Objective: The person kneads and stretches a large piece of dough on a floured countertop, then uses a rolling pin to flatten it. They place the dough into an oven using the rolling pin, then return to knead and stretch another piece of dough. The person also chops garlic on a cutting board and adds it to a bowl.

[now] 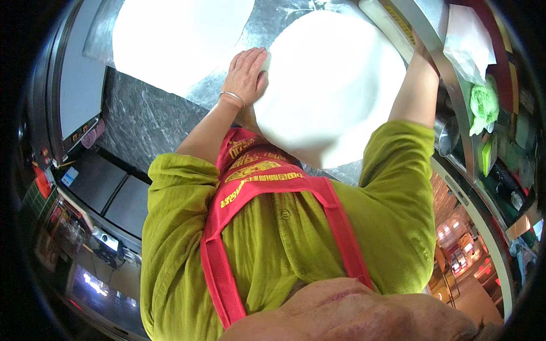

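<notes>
My left hand (248, 72), with a silver-coloured bangle at the wrist, lies against the left edge of a large, round, glaring white sheet (328, 85), possibly dough. Its fingers are close together, the thumb beside the edge; whether it grips the sheet is unclear. The sheet reaches down in front of my red apron (264, 170), which bears yellow writing. My right forearm (411, 93) runs up past the sheet's right side, and the hand is hidden behind a metal rail (452, 85). A second large white sheet (170, 38) lies at the upper left, its surface washed out by glare.
A grey marbled surface (145, 115) shows below the left sheet. At the far left stands a dark-framed appliance (83, 76) with a pale panel. A long white object (386, 25) with yellow marking lies at the upper right. Clear plastic (469, 42) and a green bag (484, 104) are beyond the rail.
</notes>
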Demonstrator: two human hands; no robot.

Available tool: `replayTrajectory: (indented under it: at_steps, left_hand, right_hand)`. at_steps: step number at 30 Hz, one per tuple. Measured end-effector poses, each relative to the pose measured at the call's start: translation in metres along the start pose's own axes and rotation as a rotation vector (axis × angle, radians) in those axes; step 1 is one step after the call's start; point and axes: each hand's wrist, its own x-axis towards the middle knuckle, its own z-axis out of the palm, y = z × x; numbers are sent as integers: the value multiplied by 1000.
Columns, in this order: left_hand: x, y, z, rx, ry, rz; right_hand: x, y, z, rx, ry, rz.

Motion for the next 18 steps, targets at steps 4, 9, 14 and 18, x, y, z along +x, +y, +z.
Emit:
replayTrajectory:
  at_steps: [4,9,14,18]
  left_hand:
    - [0,0,0,6,-17,-4]
    - [-3,-8,6,-45,6,11]
    - [-8,-22,18,-220,136,17]
    - [-12,-31,24,-362,193,-3]
  right_hand:
    - [-65,-37,9,507,-339,106]
    - [-148,-89,43,380,-221,21]
    - [-217,-122,70,379,-324,36]
    - [-267,-112,54,-26,-698,-61]
